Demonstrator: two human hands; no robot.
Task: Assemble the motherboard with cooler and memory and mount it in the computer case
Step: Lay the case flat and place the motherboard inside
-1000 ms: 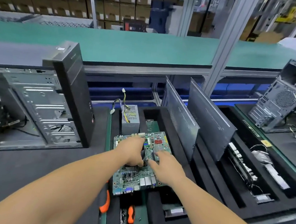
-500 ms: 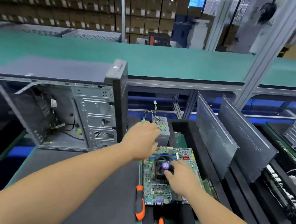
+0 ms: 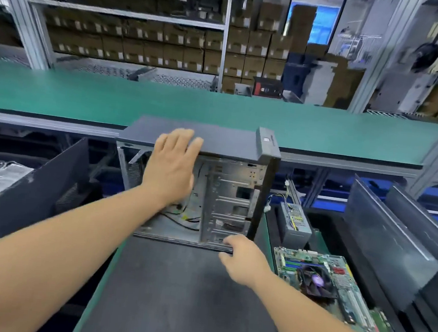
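The computer case [image 3: 226,193] stands upright on the dark mat [image 3: 178,295] of the bench, open side toward the person, its long axis running left to right. The black front panel [image 3: 262,186] forms its right end. Loose cables [image 3: 181,215] lie inside on the case floor.

The left hand [image 3: 171,166] is raised in front of the near top edge of the case, fingers straight and spread, holding nothing. The fingertips overlap the top panel; contact cannot be confirmed. The right hand [image 3: 243,259] sits at the lower front rim of the case near its right corner, fingers curled toward the rim. Whether this grip has closed on the rim cannot be told from this angle.

The motherboard [image 3: 334,292], with the cooler [image 3: 314,280] already fitted at its centre, lies flat in the foam tray [image 3: 273,224] just right of the mat. It is to the right of and slightly behind the right hand, which is the nearer hand. The board's long axis runs away-left to near-right.

Judgement: the step in hand is positioning the case. One hand is high and one low on the same case, a placement suited to tipping it onto its side so that the open face points upward for mounting the board. A power supply [image 3: 294,218] stands in the tray beyond the motherboard, with two side panels [image 3: 381,245] leaning further right.
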